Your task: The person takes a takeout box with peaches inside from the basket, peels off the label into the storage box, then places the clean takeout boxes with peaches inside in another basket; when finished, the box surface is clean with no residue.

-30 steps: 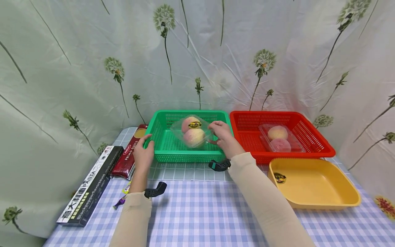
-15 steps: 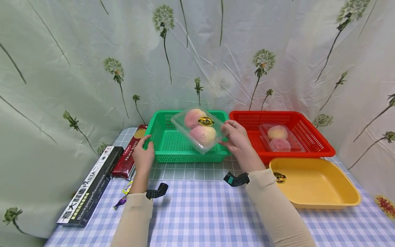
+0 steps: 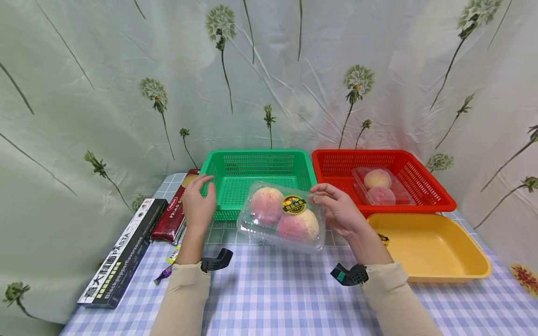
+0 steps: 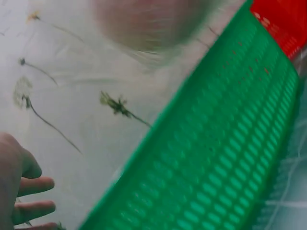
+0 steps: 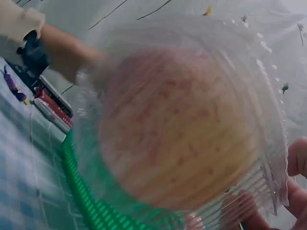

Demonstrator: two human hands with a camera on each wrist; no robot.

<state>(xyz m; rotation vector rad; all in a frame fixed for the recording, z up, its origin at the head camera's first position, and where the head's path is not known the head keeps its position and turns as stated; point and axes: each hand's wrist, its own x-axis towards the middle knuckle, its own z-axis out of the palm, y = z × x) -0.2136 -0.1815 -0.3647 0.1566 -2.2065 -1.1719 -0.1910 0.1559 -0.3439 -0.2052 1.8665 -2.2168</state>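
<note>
A clear plastic box of two peaches [image 3: 267,207] is held tilted in the air before the green basket [image 3: 260,161]. My right hand [image 3: 342,214] grips its right end, with the fingertips on the lid edge. A black-and-yellow round sticker [image 3: 294,205] is on the lid. In the right wrist view one peach [image 5: 177,129] fills the middle through the plastic. My left hand [image 3: 201,203] hovers by the left rim of the basket, holding nothing, apart from the box. Its loosely spread fingers [image 4: 36,186] show in the left wrist view.
The red basket [image 3: 336,186] holds another peach box [image 3: 380,186]. A yellow tray [image 3: 437,242] stands in front of it. Left lie a black pasta box [image 3: 122,256], a red pasta packet [image 3: 172,214] and a small purple-wrapped candy [image 3: 164,274] on the checked cloth [image 3: 269,298].
My right hand has lifted the peach box out of the green basket and drawn it nearer and to the right, turning it. My left hand has come off the basket rim.
</note>
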